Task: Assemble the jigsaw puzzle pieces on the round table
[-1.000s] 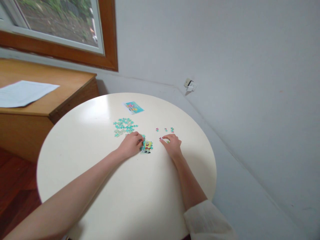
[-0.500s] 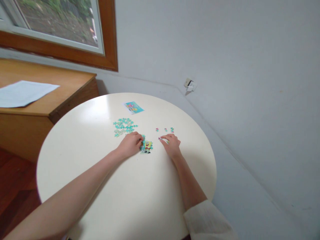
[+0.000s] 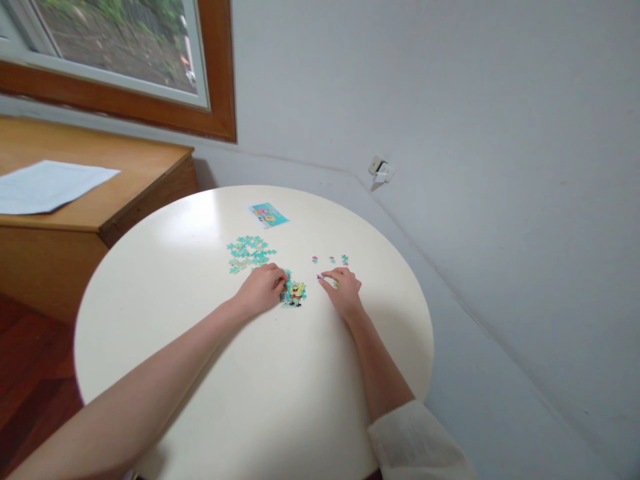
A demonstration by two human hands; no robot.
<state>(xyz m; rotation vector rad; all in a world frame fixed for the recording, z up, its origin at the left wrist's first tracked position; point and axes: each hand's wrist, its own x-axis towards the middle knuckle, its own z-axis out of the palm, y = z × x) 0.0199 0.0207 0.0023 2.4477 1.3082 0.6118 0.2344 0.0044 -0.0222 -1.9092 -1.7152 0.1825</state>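
Note:
A partly joined jigsaw puzzle (image 3: 297,293) with a yellow cartoon figure lies near the middle of the round white table (image 3: 240,400). At its left edge rests my left hand (image 3: 263,290), fingers curled closed; whatever they hold, if anything, is hidden. Right of the joined part, my right hand (image 3: 343,290) pinches a small pink puzzle piece (image 3: 320,277) between thumb and forefinger, low over the tabletop. Another piece lies partly covered beneath that hand. Beyond it are a few loose pieces (image 3: 345,259), pink and teal.
A spread of teal puzzle pieces (image 3: 250,250) lies behind my left hand. Farther back is a picture card (image 3: 269,215) of cartoon figures. To the left stands a wooden desk (image 3: 145,160) with a white sheet (image 3: 55,187). A wall with a socket (image 3: 380,170) borders the right side.
Hardly anything differs. Both hands keep their places and grips, and the whole view has shifted very slightly.

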